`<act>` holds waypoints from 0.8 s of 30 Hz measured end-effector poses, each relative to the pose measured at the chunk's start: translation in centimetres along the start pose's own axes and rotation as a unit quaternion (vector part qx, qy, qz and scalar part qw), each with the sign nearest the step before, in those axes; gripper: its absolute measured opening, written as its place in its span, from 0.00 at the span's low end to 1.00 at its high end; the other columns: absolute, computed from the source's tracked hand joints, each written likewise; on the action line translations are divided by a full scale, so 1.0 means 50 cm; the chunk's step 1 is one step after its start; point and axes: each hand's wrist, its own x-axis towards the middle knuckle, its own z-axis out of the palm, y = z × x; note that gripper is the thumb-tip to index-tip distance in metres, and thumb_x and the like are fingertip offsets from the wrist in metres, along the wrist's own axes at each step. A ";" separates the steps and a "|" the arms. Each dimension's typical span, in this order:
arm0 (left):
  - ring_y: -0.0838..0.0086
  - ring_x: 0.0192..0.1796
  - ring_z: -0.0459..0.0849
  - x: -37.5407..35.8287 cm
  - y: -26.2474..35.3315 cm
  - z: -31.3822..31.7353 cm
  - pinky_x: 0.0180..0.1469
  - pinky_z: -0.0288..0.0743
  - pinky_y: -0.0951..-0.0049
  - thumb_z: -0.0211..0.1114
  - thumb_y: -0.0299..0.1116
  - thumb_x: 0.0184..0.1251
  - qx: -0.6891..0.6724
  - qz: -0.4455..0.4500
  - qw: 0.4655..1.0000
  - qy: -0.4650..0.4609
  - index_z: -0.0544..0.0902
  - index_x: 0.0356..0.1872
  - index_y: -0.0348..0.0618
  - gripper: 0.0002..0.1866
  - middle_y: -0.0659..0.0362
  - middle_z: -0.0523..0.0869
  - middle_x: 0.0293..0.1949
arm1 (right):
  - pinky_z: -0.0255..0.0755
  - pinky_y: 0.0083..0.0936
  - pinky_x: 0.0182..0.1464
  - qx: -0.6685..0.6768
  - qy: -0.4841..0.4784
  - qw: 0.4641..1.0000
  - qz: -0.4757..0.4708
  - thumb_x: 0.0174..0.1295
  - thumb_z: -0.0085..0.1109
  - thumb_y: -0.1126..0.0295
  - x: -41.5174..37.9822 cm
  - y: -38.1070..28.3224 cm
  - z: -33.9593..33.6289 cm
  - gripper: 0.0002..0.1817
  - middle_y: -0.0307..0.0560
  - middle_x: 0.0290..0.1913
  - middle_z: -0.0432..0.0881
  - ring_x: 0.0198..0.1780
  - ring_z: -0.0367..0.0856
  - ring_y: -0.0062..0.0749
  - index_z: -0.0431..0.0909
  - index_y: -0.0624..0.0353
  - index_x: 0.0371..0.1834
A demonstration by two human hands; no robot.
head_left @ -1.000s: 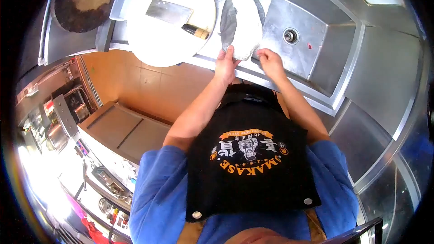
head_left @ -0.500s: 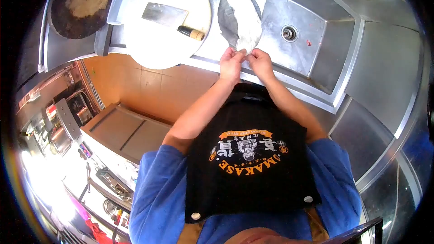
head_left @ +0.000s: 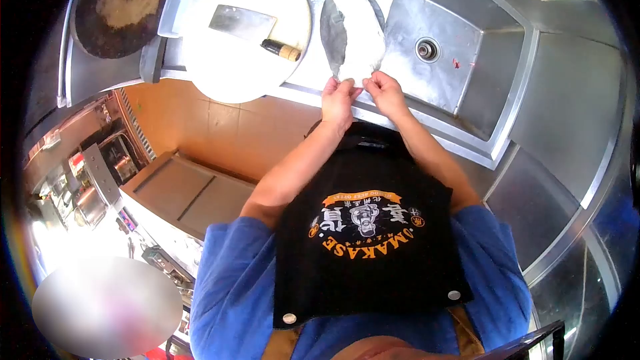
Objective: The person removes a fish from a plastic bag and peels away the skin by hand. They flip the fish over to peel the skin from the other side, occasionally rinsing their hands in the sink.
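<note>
A broad oval piece [head_left: 362,30], bright white with a dark grey area along its left and upper right edges, lies at the left side of the sink. Its material is washed out by the glare, and I cannot tell what it is. My left hand [head_left: 339,99] pinches the near edge between thumb and fingers. Close by on the right, my right hand [head_left: 387,95] grips the same edge, fingertips pressed together. Both forearms reach forward over the counter's front rim.
Left of the piece, a cleaver [head_left: 248,25] lies on a round white cutting board [head_left: 227,70]. A steel sink [head_left: 460,40] with a drain stands to the right. Farther left are a clear plastic container [head_left: 181,8] and a dark round pan [head_left: 90,30]. A blurred patch covers the lower left.
The white area of the piece has spread wider towards me and to the right. My hands have moved slightly apart at its near edge. A blurred patch has appeared at the lower left.
</note>
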 end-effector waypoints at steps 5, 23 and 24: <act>0.67 0.38 0.81 -0.008 0.006 0.010 0.47 0.79 0.65 0.56 0.24 0.63 -0.086 0.013 0.995 0.052 0.72 0.43 0.40 0.09 0.55 0.80 0.39 | 0.69 0.30 0.31 -0.080 0.038 0.996 -0.026 0.62 0.59 0.62 0.007 0.048 -0.013 0.13 0.46 0.21 0.76 0.25 0.72 0.28 0.75 0.61 0.28; 0.71 0.35 0.78 0.037 0.040 -0.068 0.47 0.75 0.67 0.59 0.33 0.70 -0.142 -0.027 0.989 0.016 0.73 0.43 0.42 0.08 0.61 0.76 0.32 | 0.76 0.27 0.42 0.125 0.302 0.811 -0.485 0.68 0.52 0.74 0.167 -0.553 -0.218 0.10 0.49 0.37 0.84 0.38 0.81 0.28 0.78 0.66 0.48; 0.71 0.35 0.78 0.036 0.037 -0.072 0.47 0.75 0.67 0.59 0.33 0.70 -0.147 -0.026 0.989 0.021 0.73 0.43 0.42 0.08 0.61 0.76 0.32 | 0.76 0.34 0.46 -0.100 0.317 0.859 -0.389 0.66 0.55 0.69 0.256 -0.474 -0.210 0.14 0.56 0.43 0.84 0.43 0.83 0.40 0.77 0.68 0.48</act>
